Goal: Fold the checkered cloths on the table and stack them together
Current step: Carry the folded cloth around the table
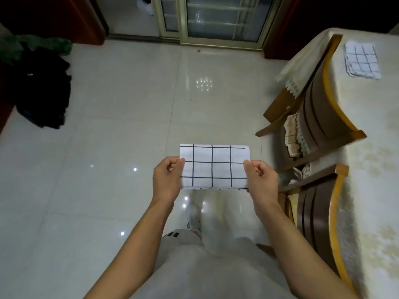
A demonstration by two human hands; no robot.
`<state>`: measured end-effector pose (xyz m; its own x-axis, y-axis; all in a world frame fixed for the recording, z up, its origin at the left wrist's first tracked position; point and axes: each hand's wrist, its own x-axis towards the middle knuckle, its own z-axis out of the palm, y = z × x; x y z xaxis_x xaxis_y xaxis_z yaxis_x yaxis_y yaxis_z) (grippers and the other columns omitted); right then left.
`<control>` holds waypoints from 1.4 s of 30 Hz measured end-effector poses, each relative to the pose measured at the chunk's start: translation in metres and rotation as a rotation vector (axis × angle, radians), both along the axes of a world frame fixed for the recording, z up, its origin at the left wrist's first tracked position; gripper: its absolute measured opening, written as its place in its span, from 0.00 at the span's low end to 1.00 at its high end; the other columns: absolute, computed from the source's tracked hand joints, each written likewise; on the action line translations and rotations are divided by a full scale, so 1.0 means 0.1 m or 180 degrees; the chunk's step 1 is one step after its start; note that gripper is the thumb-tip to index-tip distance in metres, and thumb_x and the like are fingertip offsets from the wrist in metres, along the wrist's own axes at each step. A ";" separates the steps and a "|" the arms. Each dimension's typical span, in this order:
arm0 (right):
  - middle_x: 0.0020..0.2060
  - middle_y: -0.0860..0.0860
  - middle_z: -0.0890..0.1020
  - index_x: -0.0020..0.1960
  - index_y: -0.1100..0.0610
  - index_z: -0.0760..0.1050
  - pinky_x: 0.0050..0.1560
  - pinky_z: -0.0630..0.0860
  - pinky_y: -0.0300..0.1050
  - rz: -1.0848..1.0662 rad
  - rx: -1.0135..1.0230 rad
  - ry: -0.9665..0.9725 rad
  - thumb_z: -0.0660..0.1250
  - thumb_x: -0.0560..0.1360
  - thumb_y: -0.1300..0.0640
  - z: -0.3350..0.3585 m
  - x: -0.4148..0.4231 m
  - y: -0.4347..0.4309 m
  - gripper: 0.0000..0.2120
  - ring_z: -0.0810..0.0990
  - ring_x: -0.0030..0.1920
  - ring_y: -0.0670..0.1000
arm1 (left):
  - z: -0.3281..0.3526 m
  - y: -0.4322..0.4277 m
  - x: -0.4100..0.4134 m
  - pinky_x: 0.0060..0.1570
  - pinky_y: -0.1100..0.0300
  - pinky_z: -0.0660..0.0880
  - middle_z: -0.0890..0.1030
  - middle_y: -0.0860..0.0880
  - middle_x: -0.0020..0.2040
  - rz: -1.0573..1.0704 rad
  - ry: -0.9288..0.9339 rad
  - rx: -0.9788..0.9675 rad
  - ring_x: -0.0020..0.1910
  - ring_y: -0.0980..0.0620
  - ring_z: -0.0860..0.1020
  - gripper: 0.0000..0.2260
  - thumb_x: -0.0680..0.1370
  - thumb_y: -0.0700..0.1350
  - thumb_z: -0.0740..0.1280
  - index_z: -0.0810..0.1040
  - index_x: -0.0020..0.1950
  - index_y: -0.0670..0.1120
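A white cloth with a dark grid (212, 167) is stretched flat in the air in front of me, above the tiled floor. It is folded into a small rectangle. My left hand (167, 180) pinches its left edge and my right hand (261, 180) pinches its right edge. A folded pile of checkered cloths (361, 60) lies on the table (375, 147) at the far right, well away from both hands.
Two wooden chairs (319, 117) stand pushed in along the table's left side, between me and the tabletop. A dark heap of clothes (43, 89) lies on the floor at the left. A sliding glass door (216, 18) is ahead.
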<state>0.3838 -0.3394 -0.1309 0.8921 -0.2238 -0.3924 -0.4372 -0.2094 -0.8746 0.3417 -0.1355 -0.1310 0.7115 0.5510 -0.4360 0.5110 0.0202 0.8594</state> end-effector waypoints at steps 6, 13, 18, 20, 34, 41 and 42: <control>0.30 0.46 0.73 0.45 0.58 0.79 0.36 0.71 0.44 -0.0262 -0.0001 0.0078 0.68 0.79 0.54 -0.04 0.51 0.18 0.09 0.70 0.33 0.44 | 0.03 0.20 0.69 0.50 0.58 0.75 0.80 0.53 0.44 -0.0256 0.0037 -0.0018 0.45 0.58 0.76 0.06 0.80 0.48 0.67 0.81 0.47 0.47; 0.28 0.43 0.70 0.42 0.56 0.77 0.33 0.71 0.38 -0.0491 0.0033 0.0063 0.67 0.79 0.53 -0.07 1.09 0.17 0.09 0.67 0.28 0.40 | 0.00 0.20 1.41 0.47 0.54 0.75 0.78 0.54 0.41 -0.0466 0.0053 -0.0018 0.41 0.58 0.74 0.07 0.80 0.47 0.67 0.81 0.46 0.46; 0.33 0.49 0.75 0.43 0.59 0.78 0.33 0.70 0.28 -0.0647 0.0079 -0.0069 0.67 0.80 0.55 -0.12 1.61 0.11 0.09 0.69 0.30 0.39 | -0.02 0.12 2.03 0.50 0.57 0.75 0.79 0.55 0.42 -0.0597 -0.0015 0.0031 0.43 0.59 0.75 0.06 0.80 0.47 0.67 0.80 0.45 0.48; 0.34 0.51 0.75 0.44 0.59 0.79 0.34 0.70 0.29 -0.0669 0.0093 -0.0053 0.67 0.80 0.54 -0.14 1.87 0.05 0.09 0.70 0.33 0.42 | -0.05 0.07 2.33 0.49 0.57 0.75 0.79 0.54 0.43 -0.0620 -0.0017 0.0037 0.44 0.59 0.76 0.06 0.80 0.47 0.67 0.80 0.45 0.48; 0.32 0.48 0.78 0.42 0.51 0.80 0.35 0.70 0.35 -0.1016 0.0056 -0.0362 0.69 0.79 0.54 0.00 4.20 -1.05 0.07 0.72 0.32 0.42 | 0.11 -0.96 4.81 0.48 0.56 0.75 0.82 0.52 0.43 -0.1021 -0.0098 0.0077 0.44 0.53 0.78 0.07 0.80 0.47 0.68 0.81 0.44 0.47; 0.33 0.47 0.78 0.39 0.49 0.78 0.33 0.69 0.29 -0.1392 0.0087 -0.0331 0.70 0.78 0.53 0.06 4.84 -1.46 0.09 0.72 0.32 0.42 | 0.21 -1.43 5.63 0.49 0.55 0.75 0.82 0.52 0.43 -0.1287 -0.0138 0.0106 0.42 0.54 0.78 0.08 0.80 0.46 0.68 0.80 0.43 0.46; 0.34 0.48 0.80 0.40 0.50 0.78 0.34 0.70 0.30 -0.1443 0.0122 -0.0301 0.69 0.78 0.52 0.06 4.91 -1.51 0.08 0.73 0.33 0.43 | 0.22 -1.49 5.75 0.49 0.56 0.75 0.82 0.52 0.42 -0.1336 -0.0158 0.0104 0.42 0.54 0.78 0.08 0.80 0.45 0.67 0.80 0.42 0.46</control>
<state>0.8749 -0.4902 -0.1252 0.7398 -0.5866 -0.3295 -0.3950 0.0178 -0.9185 0.9163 -0.2848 -0.1087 0.8969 0.2219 -0.3826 0.4270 -0.2084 0.8799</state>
